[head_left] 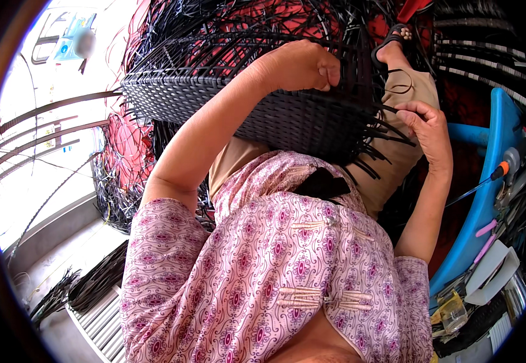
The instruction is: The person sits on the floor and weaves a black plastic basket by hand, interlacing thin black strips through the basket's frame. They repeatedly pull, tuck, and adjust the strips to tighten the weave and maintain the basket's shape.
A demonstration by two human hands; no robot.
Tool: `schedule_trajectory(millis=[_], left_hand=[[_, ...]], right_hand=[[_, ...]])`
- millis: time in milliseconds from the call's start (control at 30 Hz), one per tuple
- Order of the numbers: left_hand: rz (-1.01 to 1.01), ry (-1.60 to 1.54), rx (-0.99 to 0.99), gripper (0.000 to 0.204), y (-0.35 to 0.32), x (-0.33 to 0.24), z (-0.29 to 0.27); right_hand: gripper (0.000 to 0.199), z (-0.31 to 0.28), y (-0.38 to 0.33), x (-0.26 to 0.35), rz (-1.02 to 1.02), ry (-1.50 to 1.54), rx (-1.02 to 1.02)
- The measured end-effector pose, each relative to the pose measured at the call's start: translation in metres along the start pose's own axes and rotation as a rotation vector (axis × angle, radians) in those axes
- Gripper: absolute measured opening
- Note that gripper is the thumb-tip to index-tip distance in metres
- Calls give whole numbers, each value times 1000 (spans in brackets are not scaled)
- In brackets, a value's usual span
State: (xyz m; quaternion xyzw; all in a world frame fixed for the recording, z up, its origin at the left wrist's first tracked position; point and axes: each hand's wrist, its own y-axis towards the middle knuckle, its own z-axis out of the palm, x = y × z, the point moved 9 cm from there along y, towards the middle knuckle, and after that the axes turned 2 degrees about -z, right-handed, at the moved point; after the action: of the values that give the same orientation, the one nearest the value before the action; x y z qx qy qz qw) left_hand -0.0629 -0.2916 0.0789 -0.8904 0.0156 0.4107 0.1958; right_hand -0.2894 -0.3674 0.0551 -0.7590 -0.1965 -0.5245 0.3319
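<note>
A black woven basket (239, 115) of flat plastic strips lies tilted across my lap, with loose strip ends sticking out at its right end and along its far side. My left hand (302, 66) reaches over its upper edge, fingers curled closed; whatever they hold is hidden. To the right of the basket, my right hand (426, 130) pinches thumb and forefinger together at the tip of a black strip (389, 108). A thin strip loop (402, 89) curls just above that hand.
Tangled black strips (172, 30) cover the red ground beyond the basket. At right stands a blue plastic chair or stool (493, 139), with an orange-tipped screwdriver (500, 170), a pink-handled tool (485, 228) and a grey-white container (493, 275) beside it. A slatted white surface (97, 320) lies lower left.
</note>
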Motion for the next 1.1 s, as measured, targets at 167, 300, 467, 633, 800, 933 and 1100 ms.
schedule_trajectory(millis=[167,300,467,633,800,933,1100], left_hand=[[-62,-84,-97,20,-12,19,-13],[2,-33,-103,24,-15,18,-10],[-42,195,13,28,-12,3,-6],[-55,-249,100,31,-2,29,1],[-118,-331,64,29,-2,38,1],[-157,-20,-66,24,-14,7,-13],[-140,7,-138,20,-25,3,-19]], right_hand=[[11,12,3,-3,37,65,27],[12,17,6,-8,37,86,48],[13,20,7,-11,65,120,52],[13,22,5,-11,53,171,55],[14,22,5,-14,47,165,41],[14,4,1,-11,55,-31,-18],[12,-2,-2,-10,80,-34,2]])
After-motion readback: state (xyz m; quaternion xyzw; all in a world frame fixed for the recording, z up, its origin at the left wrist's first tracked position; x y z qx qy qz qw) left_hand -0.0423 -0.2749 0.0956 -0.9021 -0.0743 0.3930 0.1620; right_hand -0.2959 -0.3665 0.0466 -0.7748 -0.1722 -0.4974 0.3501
